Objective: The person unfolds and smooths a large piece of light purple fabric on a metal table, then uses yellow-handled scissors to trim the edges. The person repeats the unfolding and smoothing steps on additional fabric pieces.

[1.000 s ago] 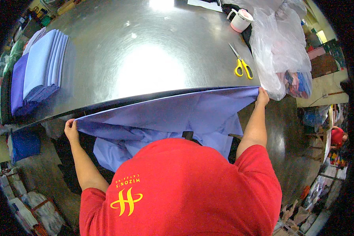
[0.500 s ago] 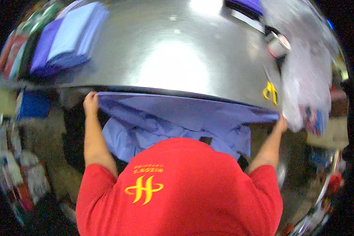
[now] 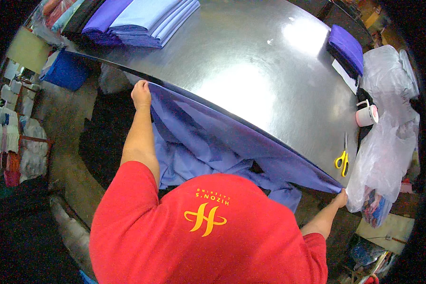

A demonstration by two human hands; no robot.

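Observation:
A large periwinkle-blue cloth (image 3: 203, 128) is stretched between my hands along the near edge of the metal table (image 3: 203, 61). My left hand (image 3: 141, 94) is closed on one corner, by the table's edge at left. The opposite corner is pinched in my right hand (image 3: 340, 198), low at the right beside the clear plastic bags. Between them the cloth's upper edge runs taut, while the rest hangs in loose folds in front of my body, partly hidden by my red shirt.
Folded light-blue cloths (image 3: 149, 21) lie at the table's far left next to a purple one (image 3: 104, 21). Yellow-handled scissors (image 3: 341, 161), a white mug-like container (image 3: 366, 114), a folded purple cloth (image 3: 345, 47) and plastic bags (image 3: 383, 137) line the right side. A blue bin (image 3: 70, 71) stands at left.
My view has turned, so the table now slants down to the right. Both hands keep hold of the cloth's corners, and its upper edge is still stretched along the table edge.

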